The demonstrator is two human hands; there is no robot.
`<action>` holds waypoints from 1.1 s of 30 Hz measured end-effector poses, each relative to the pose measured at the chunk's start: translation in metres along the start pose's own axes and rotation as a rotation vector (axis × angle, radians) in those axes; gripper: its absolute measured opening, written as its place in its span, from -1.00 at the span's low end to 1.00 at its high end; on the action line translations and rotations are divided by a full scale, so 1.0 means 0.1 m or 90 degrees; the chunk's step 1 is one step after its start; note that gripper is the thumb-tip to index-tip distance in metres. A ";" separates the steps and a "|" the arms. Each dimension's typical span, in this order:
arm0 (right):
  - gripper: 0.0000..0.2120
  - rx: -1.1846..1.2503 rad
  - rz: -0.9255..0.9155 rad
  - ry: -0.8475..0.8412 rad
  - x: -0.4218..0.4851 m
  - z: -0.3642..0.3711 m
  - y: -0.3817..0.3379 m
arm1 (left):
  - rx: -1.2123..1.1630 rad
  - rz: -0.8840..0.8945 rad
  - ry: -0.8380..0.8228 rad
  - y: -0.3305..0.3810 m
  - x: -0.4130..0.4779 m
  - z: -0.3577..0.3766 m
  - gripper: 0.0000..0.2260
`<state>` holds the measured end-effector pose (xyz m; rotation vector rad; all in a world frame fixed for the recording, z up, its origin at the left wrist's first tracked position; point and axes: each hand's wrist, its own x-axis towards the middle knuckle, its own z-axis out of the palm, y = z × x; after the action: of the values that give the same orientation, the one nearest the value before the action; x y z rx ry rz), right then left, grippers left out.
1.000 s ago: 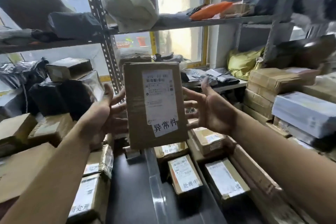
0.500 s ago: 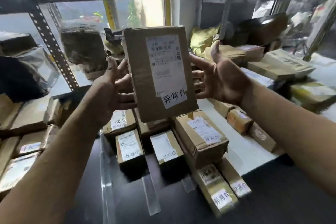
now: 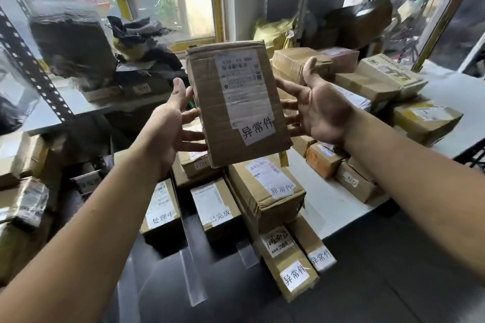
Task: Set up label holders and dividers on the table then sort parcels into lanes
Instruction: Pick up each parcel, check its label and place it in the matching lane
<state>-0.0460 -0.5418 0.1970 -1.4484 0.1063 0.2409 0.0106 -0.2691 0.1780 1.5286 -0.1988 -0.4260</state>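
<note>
I am holding a brown parcel (image 3: 237, 107) upright in the middle of the frame, above the sorted boxes, with its printed face turned toward me. My left hand (image 3: 170, 128) is pressing on its left edge, fingers straight and spread, thumb pointing up. My right hand (image 3: 320, 110) is lying open, palm toward me, its fingers reaching behind the right edge. Neither hand is curling round the parcel; I am carrying it between flat fingers. A white sticker (image 3: 257, 131) at its lower right is reading 异常件.

Below it, on the dark tabletop (image 3: 393, 283), clear divider strips (image 3: 193, 265) are lying lengthwise and marking off lanes, so I am judging the dividers to be set up. I cannot make out any label holders as such.

The lanes are already filling. A box marked 处理中 (image 3: 161, 215) is sitting in the lower-left lane, and a box marked 已完成 (image 3: 217, 212) is sitting just right of it, past a strip. Further right, a larger box (image 3: 267, 191) and two long boxes (image 3: 291, 267) are carrying 异常件, the same mark as the parcel I am holding. So I am reckoning this one is going to that right-hand lane, on or beside the larger box.

Plenty is waiting: a left pile (image 3: 23, 202) of parcels is crowding the left edge of the frame, and a right pile (image 3: 388, 78) is standing on the pale tabletop (image 3: 451, 94) at the right. I am putting the sorting at partway, with most parcels yet to be placed
</note>
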 end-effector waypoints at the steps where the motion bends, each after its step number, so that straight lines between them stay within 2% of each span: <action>1: -0.17 0.000 0.002 -0.004 0.11 -0.06 -0.02 | 0.015 0.002 0.019 0.03 0.09 0.04 -0.44; 3: -0.18 0.002 0.004 -0.008 0.36 -0.17 -0.06 | 0.050 -0.002 0.065 0.10 0.33 0.10 -0.42; 6: -0.20 -0.016 0.007 -0.022 0.83 -0.35 -0.15 | 0.125 -0.041 0.106 0.18 0.72 0.13 -0.29; 9: -0.22 -0.037 0.028 -0.026 1.30 -0.51 -0.20 | 0.132 -0.086 0.160 0.17 1.08 0.12 -0.24; 13: -0.21 -0.064 0.065 -0.047 1.85 -0.66 -0.09 | 0.103 -0.156 0.195 0.01 1.47 0.16 -0.33; 17: -0.21 -0.099 0.117 -0.062 2.19 -0.75 0.14 | 0.126 -0.229 0.222 -0.20 1.72 0.13 -0.32; 19: -0.21 -0.104 0.135 -0.068 2.29 -0.79 0.27 | 0.136 -0.252 0.233 -0.29 1.81 0.13 -0.39; 22: -0.24 -0.101 0.155 -0.067 2.37 -0.83 0.43 | 0.144 -0.271 0.262 -0.43 1.88 0.14 -0.53; 27: -0.31 -0.141 0.142 -0.078 2.36 -0.79 0.51 | 0.136 -0.281 0.311 -0.51 1.90 0.14 -0.60; 33: -0.33 -0.168 0.137 -0.074 2.23 -0.82 0.51 | 0.135 -0.274 0.275 -0.53 1.83 0.23 -0.65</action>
<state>0.1648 -0.5956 0.0897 -1.6817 0.1401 0.5299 0.1609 -0.3609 0.1016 1.8366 0.4424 -0.4090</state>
